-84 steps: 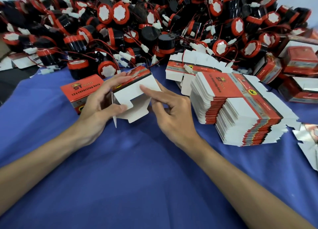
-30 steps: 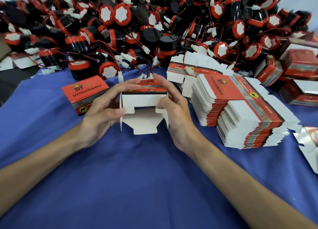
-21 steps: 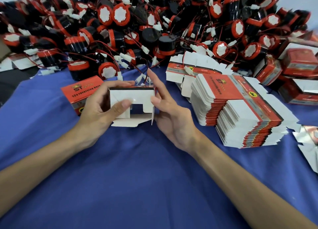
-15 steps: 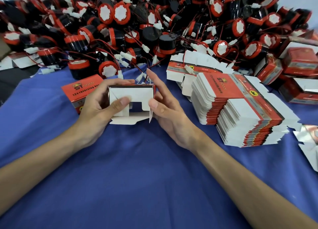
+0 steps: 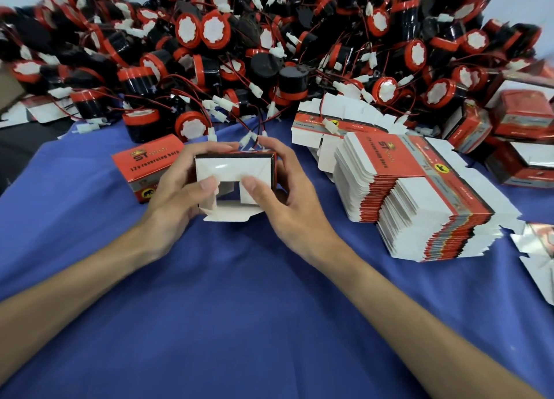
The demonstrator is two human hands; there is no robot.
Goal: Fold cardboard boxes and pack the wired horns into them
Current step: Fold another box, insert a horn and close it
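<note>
box (image 5: 233, 171): held between both hands just above the desk (image 5: 239, 308), end flaps half folded
left hand (image 5: 177, 201): gripping box, thumb on left flap
right hand (image 5: 287, 201): gripping box, thumb on right flap
horns (image 5: 269, 54): heaped behind

Packing workshop: horn heap (image 5: 269, 48), box blanks (image 5: 419, 195)

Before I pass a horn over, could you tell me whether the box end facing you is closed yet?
Not yet: both thumbs press the side flaps of the box inward, a gap shows between them.

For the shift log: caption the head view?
Both hands fold end flaps of a cardboard box before the horn pile.
</note>
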